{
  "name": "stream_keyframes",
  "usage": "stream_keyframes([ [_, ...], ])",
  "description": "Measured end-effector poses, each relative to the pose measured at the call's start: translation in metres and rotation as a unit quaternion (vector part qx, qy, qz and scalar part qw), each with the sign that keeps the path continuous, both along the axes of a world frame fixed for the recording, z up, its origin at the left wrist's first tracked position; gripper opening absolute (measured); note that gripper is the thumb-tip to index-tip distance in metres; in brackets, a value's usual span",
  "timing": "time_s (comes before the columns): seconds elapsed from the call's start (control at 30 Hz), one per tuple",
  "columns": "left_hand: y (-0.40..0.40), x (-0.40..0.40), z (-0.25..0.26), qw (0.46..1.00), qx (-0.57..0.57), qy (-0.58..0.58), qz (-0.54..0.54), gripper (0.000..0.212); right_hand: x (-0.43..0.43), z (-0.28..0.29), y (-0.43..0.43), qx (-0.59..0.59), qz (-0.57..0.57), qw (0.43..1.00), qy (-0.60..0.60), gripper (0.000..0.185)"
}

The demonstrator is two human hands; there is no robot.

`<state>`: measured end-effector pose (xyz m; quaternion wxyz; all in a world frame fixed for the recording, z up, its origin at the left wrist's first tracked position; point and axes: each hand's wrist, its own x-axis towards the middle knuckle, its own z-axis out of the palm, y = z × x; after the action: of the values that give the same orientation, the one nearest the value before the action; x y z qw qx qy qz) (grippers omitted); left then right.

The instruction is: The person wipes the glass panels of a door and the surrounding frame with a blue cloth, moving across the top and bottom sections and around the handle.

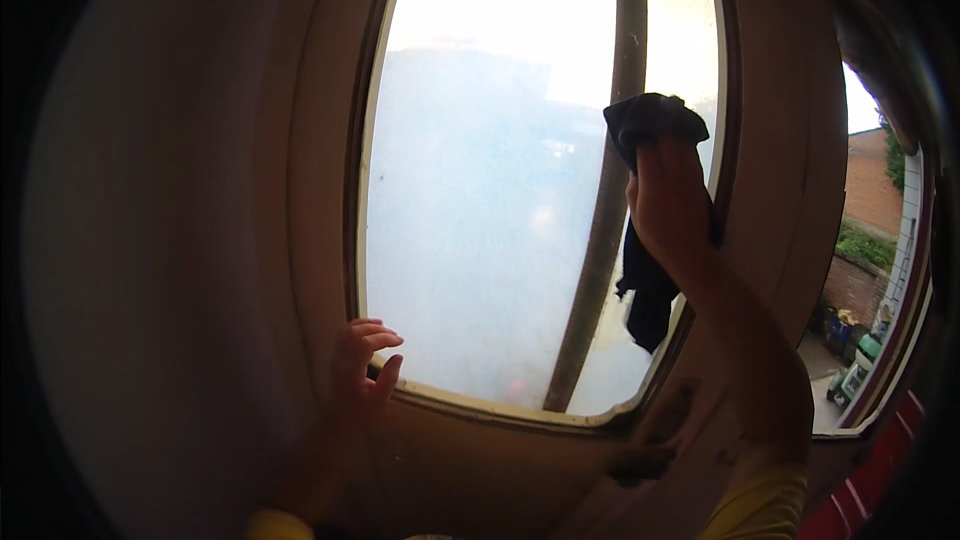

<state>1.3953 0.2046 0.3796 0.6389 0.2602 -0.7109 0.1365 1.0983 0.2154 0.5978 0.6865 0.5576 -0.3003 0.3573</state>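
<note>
My right hand [671, 202] presses a dark cloth [654, 120] against the narrow right pane of a door window, partly over the dark upright bar [589, 292]. The cloth's loose end hangs down below the wrist. Hazy and bright, the wide glass pane [480, 225] fills the space left of the bar. At the lower left corner of the frame, my left hand [369, 360] has its fingers and thumb apart with nothing between them; whether it touches the frame I cannot tell.
A pale frame edge [487, 409] runs under the glass. Below its right end is a dark door handle or latch, hard to make out. Through an opening at the far right show a brick wall [859, 285], plants and a green vehicle [851, 379]. Red striped material [862, 487] lies at the lower right.
</note>
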Motion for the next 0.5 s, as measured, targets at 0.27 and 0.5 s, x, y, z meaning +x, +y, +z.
stream_keyframes([
  [0.27, -0.045, 0.037, 0.104, 0.972, -0.158, -0.109, 0.136, 0.033, -0.086, 0.239, -0.039, -0.253, -0.056, 0.966, 0.002, 0.027],
  [0.5, -0.072, 0.07, 0.183, 0.953, -0.215, -0.147, 0.154, 0.046, -0.028, 0.296, -0.054, -0.252, -0.266, 0.929, -0.052, 0.024],
])
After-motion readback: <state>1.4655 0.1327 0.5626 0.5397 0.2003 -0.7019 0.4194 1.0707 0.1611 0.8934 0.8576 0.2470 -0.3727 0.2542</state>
